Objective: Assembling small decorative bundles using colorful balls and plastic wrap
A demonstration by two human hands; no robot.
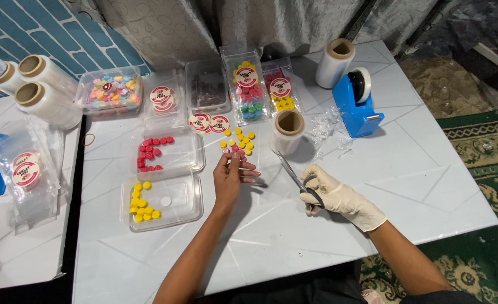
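The left hand (pixel 228 179) and the right hand (pixel 329 193) rest side by side on the table (pixel 418 169), the scissors (pixel 297 180) in the right hand, between the two. Left of the left hand lie two open trays (pixel 164 200) of round candies, one behind the other. Just behind the left hand lie loose candies (pixel 238 141); a film roll (pixel 288 131) stands behind the scissors. A tape dispenser (pixel 356 101) sits behind the right hand, another film roll (pixel 334 62) beyond it.

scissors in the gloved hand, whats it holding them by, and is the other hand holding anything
The gloved right hand holds the scissors by the handle loops, blades pointing up-left. The bare left hand pinches something small and clear at its fingertips; what it is cannot be told.
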